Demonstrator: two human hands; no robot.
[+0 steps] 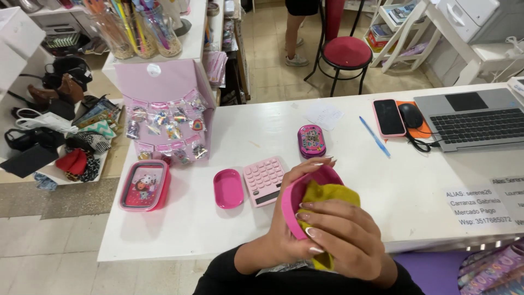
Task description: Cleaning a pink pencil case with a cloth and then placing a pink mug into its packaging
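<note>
My left hand [292, 218] grips a pink oval container [297, 194] from the left side, fingertips curled over its rim. My right hand [341, 232] presses a yellow-green cloth [327, 192] into the container's hollow. Both hands are at the near edge of the white table [404, 186]. Just left of them lie a pink calculator [265, 180] and a pink oval lid [228, 188].
A pink lunchbox with a picture lid [145, 184] lies near the table's left edge, a pink display stand with small packets [166, 117] behind it. Further back lie a decorated oval tin [311, 140], a blue pen [374, 136], a phone [388, 117], a mouse [410, 115] and a laptop [472, 120].
</note>
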